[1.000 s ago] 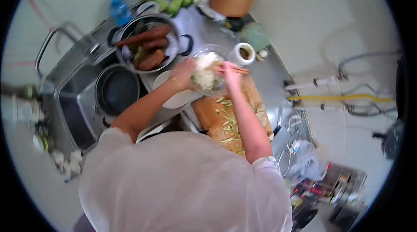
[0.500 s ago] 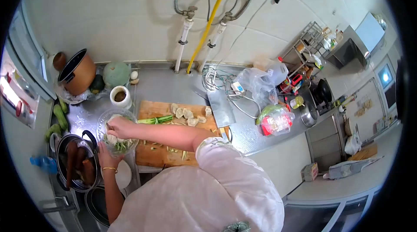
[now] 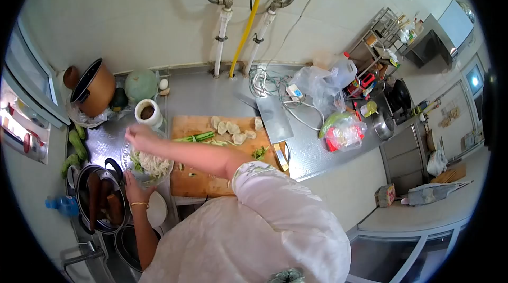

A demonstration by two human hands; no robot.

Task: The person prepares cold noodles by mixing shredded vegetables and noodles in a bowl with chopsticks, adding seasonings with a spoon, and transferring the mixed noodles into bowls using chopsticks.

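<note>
A pot [image 3: 81, 190] is holding long brown pieces at far left. Beside it, the left hand [image 3: 136, 190] is touching the near side of a clear bowl [image 3: 127, 162]; whether it is gripping, I cannot tell. The right hand [image 3: 143, 139] is hovering over the bowl's far side, fingers curling inward, any hold hidden. White shreds [image 3: 154, 164] are lying in the bowl, which is sitting left of the cutting board [image 3: 193, 184]. A cleaver [image 3: 274, 119] is resting at the board's right edge.

At left we see two hands [image 3: 142, 138], one clear bowl [image 3: 127, 156]; in the middle, one board [image 3: 185, 124]; up top, two white pipes [image 3: 220, 45].
</note>
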